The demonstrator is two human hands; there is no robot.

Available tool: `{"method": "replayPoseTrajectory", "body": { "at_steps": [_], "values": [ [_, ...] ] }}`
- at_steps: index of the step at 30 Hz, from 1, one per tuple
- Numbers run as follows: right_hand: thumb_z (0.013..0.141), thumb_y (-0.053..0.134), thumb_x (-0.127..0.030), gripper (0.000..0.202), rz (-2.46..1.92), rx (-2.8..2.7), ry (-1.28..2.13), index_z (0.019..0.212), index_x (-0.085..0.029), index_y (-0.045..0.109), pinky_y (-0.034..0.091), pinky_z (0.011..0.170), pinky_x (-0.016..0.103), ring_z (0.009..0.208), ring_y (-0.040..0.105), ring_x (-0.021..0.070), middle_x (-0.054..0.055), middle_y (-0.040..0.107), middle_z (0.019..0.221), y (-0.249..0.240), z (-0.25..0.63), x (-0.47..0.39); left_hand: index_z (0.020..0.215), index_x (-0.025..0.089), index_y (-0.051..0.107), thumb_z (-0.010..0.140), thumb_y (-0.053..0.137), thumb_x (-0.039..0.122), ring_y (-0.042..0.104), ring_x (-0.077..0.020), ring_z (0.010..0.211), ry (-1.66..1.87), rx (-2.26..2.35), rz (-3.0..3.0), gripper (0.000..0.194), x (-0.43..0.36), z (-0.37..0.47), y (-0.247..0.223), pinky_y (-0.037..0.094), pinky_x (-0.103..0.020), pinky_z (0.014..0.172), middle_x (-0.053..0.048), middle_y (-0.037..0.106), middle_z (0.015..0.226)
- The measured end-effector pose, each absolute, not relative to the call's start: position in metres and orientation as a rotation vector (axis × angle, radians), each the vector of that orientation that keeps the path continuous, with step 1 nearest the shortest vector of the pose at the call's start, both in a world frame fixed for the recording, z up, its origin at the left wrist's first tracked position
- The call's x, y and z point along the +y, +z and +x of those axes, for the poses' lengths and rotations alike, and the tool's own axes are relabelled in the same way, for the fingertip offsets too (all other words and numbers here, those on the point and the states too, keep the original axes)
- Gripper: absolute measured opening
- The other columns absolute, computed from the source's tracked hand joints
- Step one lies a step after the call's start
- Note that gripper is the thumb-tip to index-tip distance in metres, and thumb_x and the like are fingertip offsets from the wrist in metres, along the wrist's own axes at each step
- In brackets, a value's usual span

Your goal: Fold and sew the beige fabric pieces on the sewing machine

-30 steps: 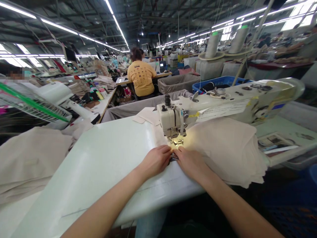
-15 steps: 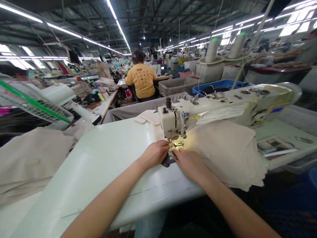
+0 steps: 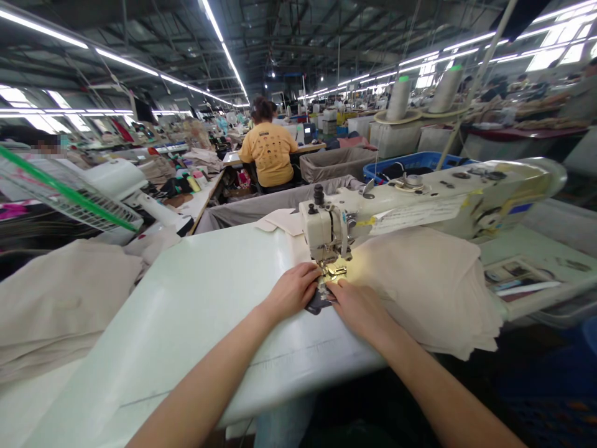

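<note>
A cream sewing machine (image 3: 326,227) stands in front of me, its needle area lit yellow by a small lamp. My left hand (image 3: 293,289) lies just left of the presser foot (image 3: 334,271), fingers pressed together on the edge of a cream fabric piece (image 3: 298,247) that runs back behind the machine head. My right hand (image 3: 357,305) is right of the foot, fingers bent and closed close to the dark metal plate (image 3: 318,303); what they pinch is hidden. A thick stack of cream fabric panels (image 3: 429,286) lies beside my right hand, under the machine arm.
More cream fabric (image 3: 65,305) is piled at the left, near a white fan (image 3: 116,180). Behind the table is a grey cloth-lined bin (image 3: 261,208). A blue basket (image 3: 373,171) and thread cones (image 3: 397,99) stand beyond the machine. A person in a yellow shirt (image 3: 268,152) sits ahead.
The view has shifted very slightly. Both hands stay at the presser foot in nearly the same pose, and the fabric shows no clear movement.
</note>
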State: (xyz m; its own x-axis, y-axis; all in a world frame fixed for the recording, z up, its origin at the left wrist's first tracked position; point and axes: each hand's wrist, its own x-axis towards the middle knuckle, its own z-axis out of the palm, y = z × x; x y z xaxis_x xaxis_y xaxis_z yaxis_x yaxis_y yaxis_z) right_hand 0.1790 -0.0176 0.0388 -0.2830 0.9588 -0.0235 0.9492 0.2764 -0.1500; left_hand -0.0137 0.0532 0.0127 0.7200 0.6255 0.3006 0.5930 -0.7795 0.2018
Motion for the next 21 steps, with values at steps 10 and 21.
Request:
{"method": "replayPoseTrajectory", "body": {
  "at_steps": [10, 21],
  "values": [
    [0.1, 0.044, -0.019, 0.028, -1.828, -2.461, 0.218, 0.12, -0.021, 0.064, 0.048, 0.067, 0.031, 0.085, 0.072, 0.025, 0.009, 0.071, 0.11, 0.04, 0.179, -0.018, 0.129, 0.02, 0.06, 0.098, 0.045, 0.021, 0.062, -0.0248, 0.119, 0.566, 0.977, 2.84, 0.034, 0.053, -0.015, 0.011, 0.053, -0.042, 0.104, -0.012, 0.063, 0.13],
    [0.102, 0.045, -0.025, 0.025, -1.786, -2.436, 0.214, 0.108, -0.019, 0.068, 0.045, 0.064, 0.029, 0.082, 0.071, 0.0225, 0.008, 0.069, 0.106, 0.033, 0.187, -0.024, 0.112, 0.018, 0.064, 0.099, 0.05, 0.03, 0.06, -0.0265, 0.1, 0.251, 1.253, 2.895, 0.023, 0.024, -0.002, 0.029, 0.054, -0.043, 0.09, -0.011, 0.065, 0.106]
  ]
}}
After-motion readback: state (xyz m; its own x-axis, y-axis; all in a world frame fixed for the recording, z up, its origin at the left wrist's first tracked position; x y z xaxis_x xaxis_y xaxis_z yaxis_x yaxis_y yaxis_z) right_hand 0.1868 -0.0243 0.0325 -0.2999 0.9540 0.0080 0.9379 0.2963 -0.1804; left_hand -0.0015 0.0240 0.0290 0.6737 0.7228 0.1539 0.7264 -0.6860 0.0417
